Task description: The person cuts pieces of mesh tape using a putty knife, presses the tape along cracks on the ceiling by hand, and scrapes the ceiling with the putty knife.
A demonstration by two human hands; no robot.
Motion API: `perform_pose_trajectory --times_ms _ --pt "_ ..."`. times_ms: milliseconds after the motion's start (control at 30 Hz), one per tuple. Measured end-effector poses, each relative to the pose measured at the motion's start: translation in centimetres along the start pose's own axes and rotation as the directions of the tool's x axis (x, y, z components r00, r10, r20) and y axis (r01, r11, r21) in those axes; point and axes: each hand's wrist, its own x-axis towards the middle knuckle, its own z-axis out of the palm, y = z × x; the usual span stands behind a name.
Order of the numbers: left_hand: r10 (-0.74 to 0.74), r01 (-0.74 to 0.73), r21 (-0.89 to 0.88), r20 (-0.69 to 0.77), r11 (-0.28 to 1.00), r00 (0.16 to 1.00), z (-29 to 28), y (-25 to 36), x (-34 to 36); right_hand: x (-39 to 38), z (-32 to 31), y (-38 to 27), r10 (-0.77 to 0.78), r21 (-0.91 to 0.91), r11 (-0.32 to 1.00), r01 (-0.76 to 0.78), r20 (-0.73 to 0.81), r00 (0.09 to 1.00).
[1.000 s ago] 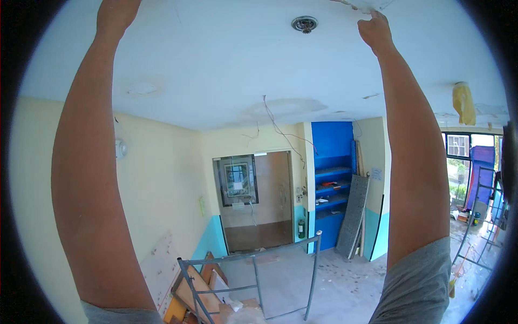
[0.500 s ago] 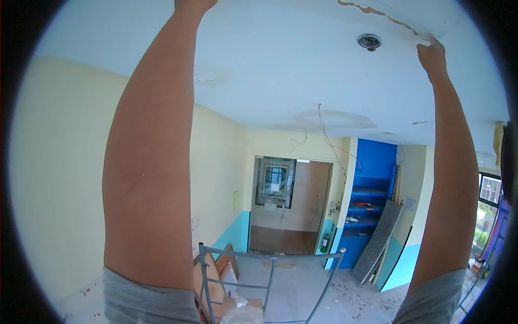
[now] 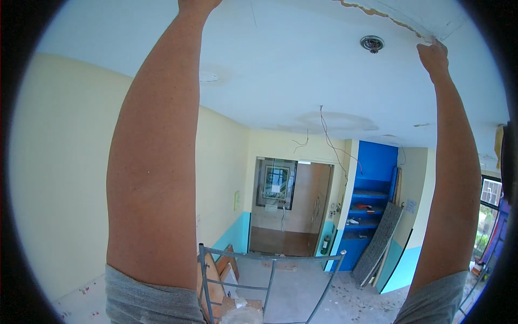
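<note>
Both my arms reach up to the white ceiling (image 3: 280, 70). My left hand (image 3: 198, 5) is cut off by the top edge, so its fingers and anything they hold are hidden. My right hand (image 3: 433, 54) has bent fingers against a white ceiling board (image 3: 442, 19) at upper right, beside a ragged tan crack (image 3: 377, 12); whatever they grip there is too small to make out. A round metal ceiling fitting (image 3: 372, 44) sits left of my right hand, and loose wires (image 3: 324, 124) dangle from the ceiling farther back.
Below me stands a grey metal scaffold frame (image 3: 272, 261), with wooden boards (image 3: 204, 275) beside it. Further back are a glass door (image 3: 310, 210), blue shelves (image 3: 372, 178), a leaning grey panel (image 3: 377, 245) and a green cylinder (image 3: 325, 244). A cream wall (image 3: 65, 162) runs along the left.
Since a second ago the view has turned leftward, so the room and both arms appear farther right and my right hand lower in the picture. The last half second shows little movement.
</note>
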Motion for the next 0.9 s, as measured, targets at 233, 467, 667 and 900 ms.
perform_pose_trajectory --times_ms 233,467,667,900 --pt "0.010 -0.010 0.035 -0.015 0.999 1.000 0.4 0.1 0.0 1.6 0.6 0.4 -0.094 -0.213 0.970 0.119 0.122 0.988" --pt "-0.005 0.011 0.088 -0.065 0.996 0.998 0.2 -0.7 0.4 1.3 -0.9 -1.5 -0.099 -0.297 0.940 0.165 0.224 0.969" --pt "-0.073 0.078 0.025 -0.148 0.997 0.986 1.3 0.9 -0.2 2.0 -0.8 -0.8 0.101 0.281 0.943 -0.176 0.264 0.959" --pt "0.004 0.008 0.054 -0.210 0.999 0.978 2.9 -1.8 1.6 1.6 -1.1 -4.2 0.194 0.476 0.824 -0.306 0.270 0.943"
